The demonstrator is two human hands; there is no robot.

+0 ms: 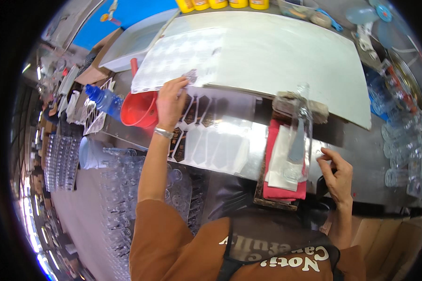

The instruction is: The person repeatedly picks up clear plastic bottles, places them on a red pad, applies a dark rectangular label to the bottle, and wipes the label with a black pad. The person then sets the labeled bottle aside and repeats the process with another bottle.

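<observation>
My left hand (172, 104) reaches over the edge of a white board, fingers closed and pinching a small dark printed decal (191, 76). Below that hand lies a backing sheet (225, 147) with black-and-gold decals on its left part and pale blank shapes on the right. My right hand (337, 177) hangs beside a wooden stand, fingers curved and apart, with nothing visible in them. On the stand, a clear glass vessel (303, 112) lies over folded white cloth (282, 175) and pink cloth (272, 187). A grey flat blade (297, 149) shows at the glass; I cannot tell whether it is inside.
The white board (286, 51) covers the table's far part, with a patterned sheet (173, 58) on its left. A red bucket (138, 111) and blue bottle (103, 100) stand left. Several glasses (396, 150) are at right, more (122, 196) at lower left. Yellow containers (218, 3) line the back.
</observation>
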